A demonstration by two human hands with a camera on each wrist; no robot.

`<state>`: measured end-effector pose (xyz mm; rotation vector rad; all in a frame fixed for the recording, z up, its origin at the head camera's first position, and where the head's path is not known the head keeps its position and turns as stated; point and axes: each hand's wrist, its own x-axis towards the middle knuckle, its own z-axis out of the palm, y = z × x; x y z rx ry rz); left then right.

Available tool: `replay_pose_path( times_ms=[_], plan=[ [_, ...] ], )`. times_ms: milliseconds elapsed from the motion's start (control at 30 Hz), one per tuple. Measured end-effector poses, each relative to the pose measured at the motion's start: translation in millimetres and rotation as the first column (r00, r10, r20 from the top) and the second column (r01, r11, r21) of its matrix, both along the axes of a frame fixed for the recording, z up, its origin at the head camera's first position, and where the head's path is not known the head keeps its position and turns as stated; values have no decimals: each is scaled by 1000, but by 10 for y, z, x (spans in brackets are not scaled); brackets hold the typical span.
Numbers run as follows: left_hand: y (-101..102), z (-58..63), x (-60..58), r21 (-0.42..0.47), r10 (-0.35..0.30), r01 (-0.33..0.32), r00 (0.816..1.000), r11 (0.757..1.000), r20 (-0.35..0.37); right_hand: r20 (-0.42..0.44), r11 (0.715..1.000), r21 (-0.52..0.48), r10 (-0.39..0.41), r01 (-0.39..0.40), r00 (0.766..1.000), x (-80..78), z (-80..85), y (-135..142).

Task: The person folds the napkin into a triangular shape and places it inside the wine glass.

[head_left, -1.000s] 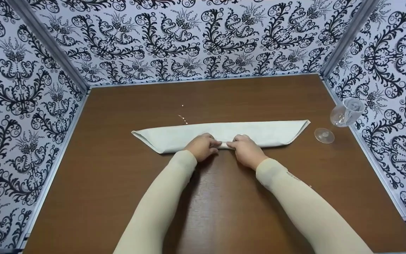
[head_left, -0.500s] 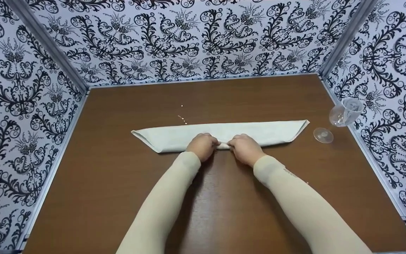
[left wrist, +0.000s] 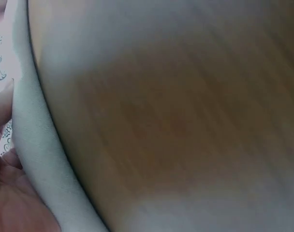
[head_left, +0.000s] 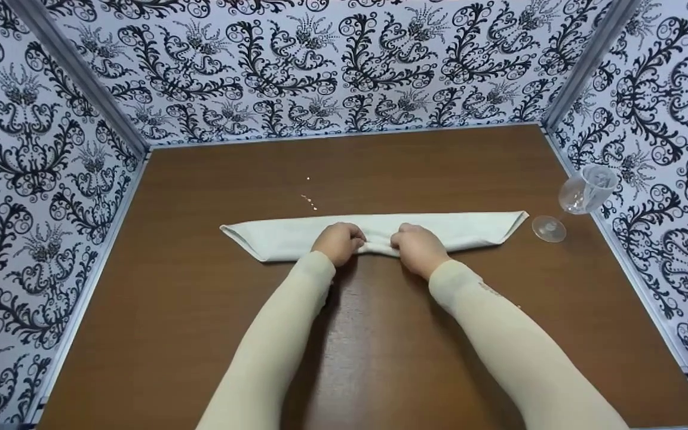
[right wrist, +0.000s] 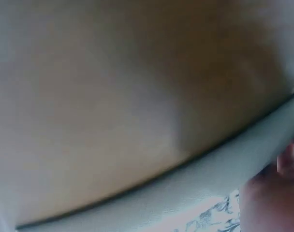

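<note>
A pale, off-white cloth napkin (head_left: 287, 239), folded into a long band with slanted ends, lies across the middle of the table in the head view. At its near edge, left of centre, my left hand (head_left: 339, 242) grips the cloth with curled fingers. My right hand (head_left: 420, 248) grips the same edge a short gap to the right. Between them the fabric puckers into small folds. In the left wrist view, the napkin's edge (left wrist: 50, 154) runs beside the left thumb and palm. The right wrist view shows the napkin (right wrist: 205, 179) along the right hand (right wrist: 270, 203).
A clear stemmed glass (head_left: 583, 194) stands at the table's right side, its round foot just beyond the napkin's right end. Small whitish specks (head_left: 309, 202) dot the brown table (head_left: 212, 334) behind the napkin. Patterned walls (head_left: 320, 71) enclose the back and sides.
The napkin's far edge has shifted slightly toward me. My fingertips are a little farther apart, and the cloth between them has gone from a smooth rolled edge to puckered folds.
</note>
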<state>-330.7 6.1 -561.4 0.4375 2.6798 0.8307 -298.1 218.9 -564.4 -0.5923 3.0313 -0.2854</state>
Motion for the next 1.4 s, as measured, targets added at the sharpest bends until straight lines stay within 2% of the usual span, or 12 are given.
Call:
replay_pose_path(
  times_ms=[67,233,400,500,667,833,1000,1100,1167,1267,1333,1400],
  plan=[
    [14,3,6,-5,0,0,1000,1000,11,-22,999,21,37,-37,999,14,27,-15],
    [40,14,9,-33,3,-3,1000,999,-6,51,998,-25,65,-64,997,38,90,-26],
    [23,40,45,-56,18,-18,1000,998,0,73,996,-37,85,-83,994,42,75,3],
    [23,69,77,-93,-21,20,1000,995,-9,88,997,-61,52,-47,995,35,49,2],
    [47,101,129,-138,-93,80,991,987,-93,69,998,-68,-5,10,998,44,16,-20],
    [51,39,173,-132,-78,65,992,989,-97,58,999,-14,-50,51,997,65,38,-52],
    [23,24,169,-118,-68,58,994,991,-89,117,986,-116,-108,121,987,51,73,-82],
    [16,39,150,-82,-46,41,997,996,-69,81,986,-121,-105,114,991,53,61,-87],
    [15,47,141,-43,-1,-1,999,999,-43,-4,995,-70,-66,65,998,71,42,-94],
    [33,58,139,-3,75,-75,997,997,-19,-122,1000,13,11,-9,992,120,22,-103],
    [57,69,147,-12,101,-102,994,995,-47,-159,998,53,52,-44,986,156,15,-103],
    [92,76,164,-66,70,-78,991,995,-117,-131,996,68,70,-61,989,188,27,-100]
  ],
)
